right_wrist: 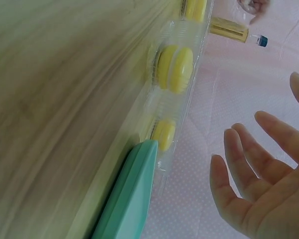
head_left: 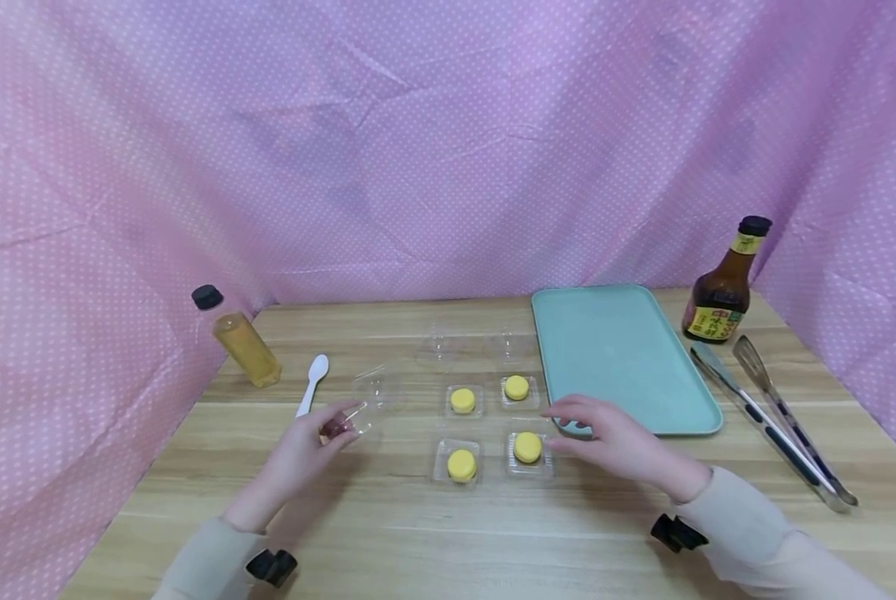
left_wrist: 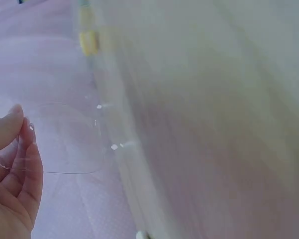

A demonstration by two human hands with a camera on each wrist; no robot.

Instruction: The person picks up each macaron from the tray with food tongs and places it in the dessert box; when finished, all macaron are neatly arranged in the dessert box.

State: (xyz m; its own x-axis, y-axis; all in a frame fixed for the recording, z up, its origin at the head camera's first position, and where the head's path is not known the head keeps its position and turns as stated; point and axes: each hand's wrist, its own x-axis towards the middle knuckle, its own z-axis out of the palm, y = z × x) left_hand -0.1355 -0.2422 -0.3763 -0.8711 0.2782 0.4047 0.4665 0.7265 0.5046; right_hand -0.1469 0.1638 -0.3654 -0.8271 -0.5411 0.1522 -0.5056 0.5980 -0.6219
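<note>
My left hand [head_left: 308, 446] pinches a clear plastic box [left_wrist: 64, 139] between thumb and fingers, left of the middle of the table. Its see-through walls show mainly by their edges and glints. Several yellow macarons [head_left: 462, 465] lie at the centre, each in its own clear plastic tray [head_left: 442, 479]. My right hand [head_left: 605, 437], fingers spread and slightly bent, hovers just right of the front right macaron [head_left: 527, 447]. Nothing lies in that palm in the right wrist view, where a macaron [right_wrist: 175, 68] shows beyond the fingertips.
A green tray [head_left: 613, 358] lies right of the macarons, close to my right hand. Farther right are a brown sauce bottle [head_left: 721, 292], tongs [head_left: 766, 425] and a slotted turner [head_left: 755, 367]. On the left stand an amber bottle [head_left: 248, 350] and a white spoon [head_left: 313, 379].
</note>
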